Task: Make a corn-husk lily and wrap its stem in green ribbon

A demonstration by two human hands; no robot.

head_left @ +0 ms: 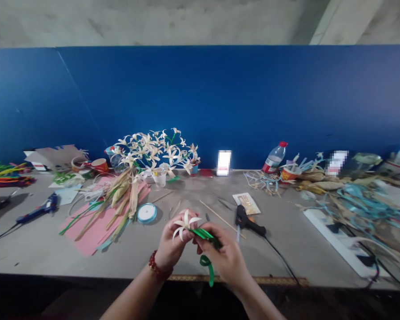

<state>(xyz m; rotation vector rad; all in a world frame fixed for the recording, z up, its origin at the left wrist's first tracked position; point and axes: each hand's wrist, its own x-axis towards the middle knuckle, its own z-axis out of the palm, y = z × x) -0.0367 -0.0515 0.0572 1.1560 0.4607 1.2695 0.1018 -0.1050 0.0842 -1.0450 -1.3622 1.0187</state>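
Observation:
Near the table's front edge, my left hand (169, 242) is closed around the base of a white artificial flower (186, 221) with narrow curled petals. A red bead bracelet (157, 266) circles that wrist. Close beside it, my right hand (229, 254) grips a shiny green strip (202, 233) that runs up to the flower's base. A loose curl of green ribbon (210, 274) dangles below the right fingers. Whether the strip wraps a stem inside the palm is hidden. A bunch of similar white flowers (150, 144) stands in a white cup (160, 179) at the back.
A black glue gun (248, 221) with its cord lies right of my hands, near a thin stick (216, 215). Left are a ribbon spool (147, 213), dried husks on pink paper (88, 229) and a blue glue gun (40, 209). A power strip (336, 242) and bottle (275, 158) stand right.

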